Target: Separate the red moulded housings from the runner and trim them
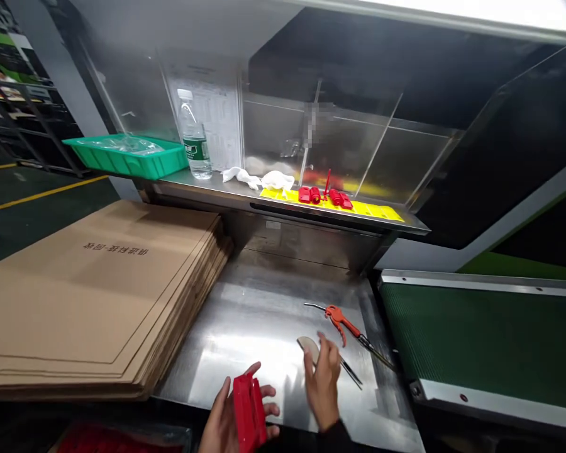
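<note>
Your left hand [226, 415] was cut off at the wrist by the bottom edge, its palm hidden behind the red plastic part [249, 412]. Your right hand [321, 384] covered part of the pale curved piece [307, 346]. A blurred patch [317, 119] masked the steel back panel, the posted sheet [212, 119] was too small to read, and the red heap [122, 438] at bottom left was cropped and unclear.

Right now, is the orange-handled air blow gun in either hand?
No. The orange-handled air blow gun lies on the steel table, while the left hand holds a red plastic part and the right hand touches neither.
</note>
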`<state>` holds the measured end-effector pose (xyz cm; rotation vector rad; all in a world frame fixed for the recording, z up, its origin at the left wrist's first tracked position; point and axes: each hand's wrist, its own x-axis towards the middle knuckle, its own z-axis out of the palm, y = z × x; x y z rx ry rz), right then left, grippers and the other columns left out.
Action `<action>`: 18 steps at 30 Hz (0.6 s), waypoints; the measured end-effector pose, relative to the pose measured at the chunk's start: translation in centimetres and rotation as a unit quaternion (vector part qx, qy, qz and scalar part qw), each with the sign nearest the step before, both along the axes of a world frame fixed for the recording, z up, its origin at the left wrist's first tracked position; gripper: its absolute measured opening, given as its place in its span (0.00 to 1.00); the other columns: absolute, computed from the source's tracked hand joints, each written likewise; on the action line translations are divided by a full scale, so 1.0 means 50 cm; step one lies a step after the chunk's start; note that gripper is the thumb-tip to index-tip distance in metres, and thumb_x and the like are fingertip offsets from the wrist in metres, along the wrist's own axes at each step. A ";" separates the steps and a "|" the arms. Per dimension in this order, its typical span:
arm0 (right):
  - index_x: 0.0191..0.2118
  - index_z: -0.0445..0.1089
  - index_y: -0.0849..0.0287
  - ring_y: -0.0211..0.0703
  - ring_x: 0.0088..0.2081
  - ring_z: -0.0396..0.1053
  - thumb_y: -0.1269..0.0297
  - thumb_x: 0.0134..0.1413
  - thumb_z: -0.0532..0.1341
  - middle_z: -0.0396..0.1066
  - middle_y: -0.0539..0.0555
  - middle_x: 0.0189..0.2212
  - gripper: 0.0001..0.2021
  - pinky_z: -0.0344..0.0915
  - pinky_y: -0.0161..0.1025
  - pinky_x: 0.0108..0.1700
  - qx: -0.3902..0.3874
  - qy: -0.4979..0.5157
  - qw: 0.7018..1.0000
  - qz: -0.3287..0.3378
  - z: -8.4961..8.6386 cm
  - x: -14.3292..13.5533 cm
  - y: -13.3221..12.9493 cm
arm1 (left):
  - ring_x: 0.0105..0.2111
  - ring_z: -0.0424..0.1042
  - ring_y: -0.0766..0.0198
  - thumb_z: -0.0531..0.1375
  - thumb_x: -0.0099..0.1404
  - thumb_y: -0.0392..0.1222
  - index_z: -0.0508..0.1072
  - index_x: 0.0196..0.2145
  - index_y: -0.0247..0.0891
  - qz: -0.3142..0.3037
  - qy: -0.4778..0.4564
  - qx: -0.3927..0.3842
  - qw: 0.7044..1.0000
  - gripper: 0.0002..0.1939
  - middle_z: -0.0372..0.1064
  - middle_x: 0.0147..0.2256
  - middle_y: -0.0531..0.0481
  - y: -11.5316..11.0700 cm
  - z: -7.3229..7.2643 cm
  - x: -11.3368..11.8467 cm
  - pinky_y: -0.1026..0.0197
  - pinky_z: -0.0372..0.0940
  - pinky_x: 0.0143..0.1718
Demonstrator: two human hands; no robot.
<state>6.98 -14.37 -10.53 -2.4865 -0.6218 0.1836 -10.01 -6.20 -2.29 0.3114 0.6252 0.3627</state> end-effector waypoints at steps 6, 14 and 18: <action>0.47 0.67 0.64 0.43 0.48 0.69 0.62 0.63 0.54 0.69 0.57 0.46 0.12 0.69 0.49 0.54 -0.134 0.060 0.989 0.010 -0.101 0.145 -0.007 | 0.36 0.71 0.49 0.46 0.65 0.68 0.62 0.64 0.39 -0.003 -0.100 -0.025 0.995 0.39 0.72 0.41 0.39 -0.039 0.101 0.015 0.46 0.63 0.38; 0.42 0.59 0.56 0.42 0.31 0.72 0.51 0.64 0.49 0.73 0.50 0.31 0.14 0.65 0.38 0.35 -0.045 0.127 0.987 0.092 -0.026 0.036 -0.048 | 0.34 0.71 0.50 0.43 0.70 0.61 0.63 0.63 0.37 0.025 -0.121 0.024 0.992 0.34 0.71 0.34 0.41 -0.070 0.124 0.008 0.47 0.63 0.37; 0.45 0.56 0.53 0.37 0.27 0.72 0.40 0.60 0.51 0.74 0.48 0.29 0.21 0.67 0.31 0.30 0.104 0.120 0.986 0.057 0.107 -0.090 -0.118 | 0.32 0.71 0.53 0.44 0.71 0.55 0.67 0.60 0.31 0.029 -0.116 0.048 0.992 0.31 0.71 0.34 0.40 -0.059 0.140 -0.024 0.52 0.62 0.36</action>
